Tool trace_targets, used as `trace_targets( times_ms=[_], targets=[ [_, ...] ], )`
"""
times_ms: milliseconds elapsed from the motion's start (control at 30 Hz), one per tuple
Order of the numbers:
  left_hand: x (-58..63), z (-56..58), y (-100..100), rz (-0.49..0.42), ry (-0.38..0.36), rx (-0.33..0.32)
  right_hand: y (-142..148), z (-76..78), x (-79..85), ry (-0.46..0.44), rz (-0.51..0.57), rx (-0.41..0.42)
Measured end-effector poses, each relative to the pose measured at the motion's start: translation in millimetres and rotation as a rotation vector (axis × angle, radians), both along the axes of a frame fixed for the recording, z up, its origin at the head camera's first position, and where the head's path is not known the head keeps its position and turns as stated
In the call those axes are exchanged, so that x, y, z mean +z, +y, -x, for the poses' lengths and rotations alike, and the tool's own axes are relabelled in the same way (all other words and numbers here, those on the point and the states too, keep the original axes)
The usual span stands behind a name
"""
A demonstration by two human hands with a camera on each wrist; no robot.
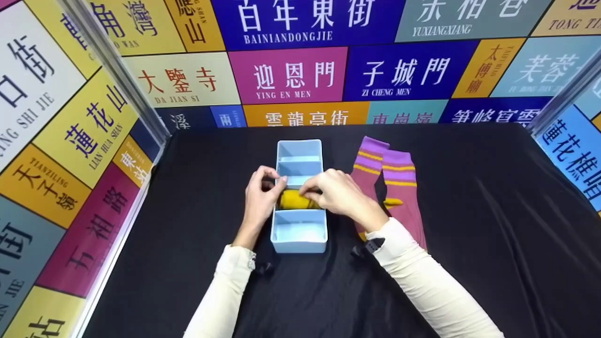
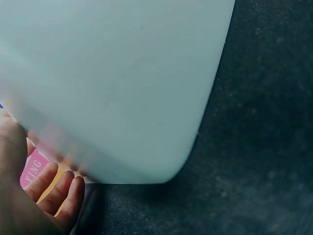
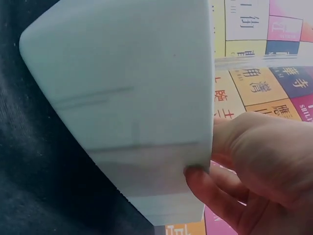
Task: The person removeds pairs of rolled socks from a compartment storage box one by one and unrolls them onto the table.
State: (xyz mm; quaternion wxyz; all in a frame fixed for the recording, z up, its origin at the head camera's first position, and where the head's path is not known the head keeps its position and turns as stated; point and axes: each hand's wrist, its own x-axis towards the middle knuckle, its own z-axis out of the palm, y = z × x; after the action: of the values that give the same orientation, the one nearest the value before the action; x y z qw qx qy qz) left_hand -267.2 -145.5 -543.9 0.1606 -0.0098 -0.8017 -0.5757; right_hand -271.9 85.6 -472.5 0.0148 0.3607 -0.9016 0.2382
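Observation:
A light blue divided box (image 1: 299, 246) stands lengthwise on the black cloth in the head view. In its middle compartment lies a yellow rolled-up sock (image 1: 295, 201), with darker fabric at its sides. My right hand (image 1: 340, 192) reaches over the right rim, and its thumb and forefinger pinch the top of the sock. My left hand (image 1: 260, 192) is at the left rim, thumb at the sock's far left edge and the other fingers loosely bent. Both wrist views mostly show the box's outer walls; a right fingertip (image 3: 195, 174) touches the wall there.
To the right of the box lies a pair of pink-purple socks (image 1: 403, 192) with yellow stripes and a yellow heel, partly behind the right forearm. Black cloth (image 1: 469, 263) covers the table. Panels with printed characters (image 1: 291, 75) stand along the back and sides.

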Motion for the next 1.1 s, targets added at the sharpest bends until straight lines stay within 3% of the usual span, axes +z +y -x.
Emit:
trace_targets(
  times_ms=[333, 733, 1100],
  targets=[
    [1.1, -0.3, 1, -0.003, 0.005, -0.002, -7, 7.3, 7.0, -0.078, -0.127, 0.01],
    [-0.1, 0.7, 1, -0.001, 0.011, 0.002, -18, 7.9, 6.0, -0.159, -0.26, 0.093],
    [0.2, 0.4, 0, -0.022, 0.006, -0.002, -24, 7.5, 11.1, -0.211, -0.311, 0.021]
  ],
)
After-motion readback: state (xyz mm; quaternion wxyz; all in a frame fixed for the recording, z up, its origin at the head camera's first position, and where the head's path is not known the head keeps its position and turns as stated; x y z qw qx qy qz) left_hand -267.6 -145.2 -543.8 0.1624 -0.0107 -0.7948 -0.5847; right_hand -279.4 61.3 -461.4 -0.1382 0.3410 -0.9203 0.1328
